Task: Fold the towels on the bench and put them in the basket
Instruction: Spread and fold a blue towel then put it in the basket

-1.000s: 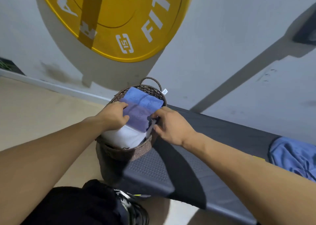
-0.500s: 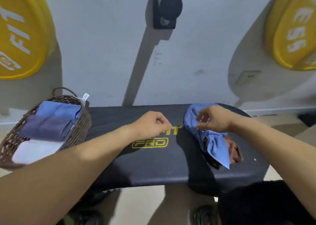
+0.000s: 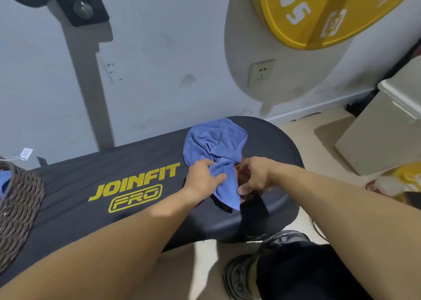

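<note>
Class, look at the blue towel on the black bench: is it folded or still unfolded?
Unfolded. The blue towel lies crumpled in a loose heap on the bench, with both hands, left hand and right hand, gripping its bunched near end.

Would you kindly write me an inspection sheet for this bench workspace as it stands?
Surface: black bench with yellow lettering.
Job's things: crumpled blue towel at the bench's right end; wicker basket at the left edge.
Clutter: something brown under the towel, unclear.
Grippers: left hand and right hand both grip the towel.
Cables: nothing seen.
Surroundings: yellow weight plate, wall socket, beige box.
</note>
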Available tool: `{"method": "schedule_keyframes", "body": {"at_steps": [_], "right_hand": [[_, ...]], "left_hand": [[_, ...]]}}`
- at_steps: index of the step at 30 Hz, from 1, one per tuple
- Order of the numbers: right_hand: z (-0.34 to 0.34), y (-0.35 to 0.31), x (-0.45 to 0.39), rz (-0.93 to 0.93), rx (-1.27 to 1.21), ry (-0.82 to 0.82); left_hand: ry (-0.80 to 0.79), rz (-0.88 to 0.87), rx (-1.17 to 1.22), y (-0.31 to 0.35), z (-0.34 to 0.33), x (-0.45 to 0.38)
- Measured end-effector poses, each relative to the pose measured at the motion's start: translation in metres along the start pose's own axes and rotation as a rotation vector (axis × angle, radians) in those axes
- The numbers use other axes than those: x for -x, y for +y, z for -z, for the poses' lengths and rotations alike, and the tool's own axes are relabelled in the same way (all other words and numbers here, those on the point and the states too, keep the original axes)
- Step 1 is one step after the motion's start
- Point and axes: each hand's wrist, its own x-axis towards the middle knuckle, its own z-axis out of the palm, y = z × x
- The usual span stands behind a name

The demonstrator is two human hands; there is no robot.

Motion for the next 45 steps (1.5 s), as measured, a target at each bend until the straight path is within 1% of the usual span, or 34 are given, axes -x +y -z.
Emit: {"method": "schedule_keyframes", "body": {"at_steps": [3, 6, 8, 11, 14, 16, 18, 20, 22, 24, 27, 29, 33, 35, 37, 39, 41, 42, 44, 45], "right_hand": [[0.001, -0.010, -0.001, 0.015, -0.020, 0.001], [0.005, -0.026, 0.002, 0.102, -0.043, 0.108], [0.006, -0.036, 0.005, 0.131, -0.069, 0.115], [0.003, -0.045, 0.012, 0.125, 0.045, 0.096], [0.002, -0.051, 0.016, 0.089, 0.108, 0.125], [0.005, -0.057, 0.017, 0.062, 0.138, 0.188], [0.010, -0.066, 0.016, 0.086, 0.103, 0.315], [0.012, -0.078, 0.015, 0.158, -0.014, 0.393], [0.010, -0.096, 0.014, 0.258, -0.061, 0.357], [0.004, -0.115, 0.012, 0.343, -0.004, 0.293], [-0.009, -0.141, 0.009, 0.400, 0.073, 0.193], [-0.019, -0.159, 0.006, 0.419, 0.071, 0.109], [-0.031, -0.201, 0.004, 0.394, -0.184, -0.040], [-0.030, -0.220, 0.009, 0.379, -0.284, -0.143], [-0.029, -0.235, 0.016, 0.393, -0.364, -0.205], [-0.028, -0.247, 0.021, 0.427, -0.526, -0.230], [-0.027, -0.259, 0.026, 0.451, -0.752, -0.233], [-0.026, -0.263, 0.027, 0.453, -0.820, -0.218], [-0.026, -0.268, 0.029, 0.456, -0.868, -0.186], [-0.027, -0.270, 0.029, 0.461, -0.837, -0.158]], "left_hand": [[-0.041, -0.071, -0.002, -0.002, 0.007, 0.001], [-0.037, -0.094, 0.079, 0.002, 0.020, 0.003], [0.009, -0.058, 0.153, 0.003, 0.031, 0.003], [0.077, 0.054, 0.368, 0.001, 0.048, 0.004], [0.189, 0.095, 0.470, -0.005, 0.074, 0.011], [0.193, 0.056, 0.416, -0.010, 0.098, 0.020], [0.177, -0.028, 0.239, -0.015, 0.126, 0.031], [0.180, -0.121, 0.020, -0.018, 0.156, 0.044], [0.169, -0.185, -0.091, -0.022, 0.182, 0.058], [0.103, -0.199, -0.103, -0.029, 0.203, 0.069], [-0.013, -0.192, -0.146, -0.044, 0.225, 0.083], [-0.068, -0.179, -0.137, -0.056, 0.235, 0.092], [-0.106, -0.161, -0.190, -0.063, 0.256, 0.101], [-0.079, -0.170, -0.125, -0.060, 0.267, 0.099], [-0.017, -0.194, -0.050, -0.057, 0.276, 0.096], [0.013, -0.194, -0.020, -0.058, 0.278, 0.095], [-0.031, -0.156, -0.005, -0.064, 0.277, 0.094], [-0.059, -0.132, 0.004, -0.068, 0.275, 0.094], [-0.086, -0.096, 0.097, -0.072, 0.270, 0.093], [-0.081, -0.084, 0.179, -0.073, 0.268, 0.093]]}}
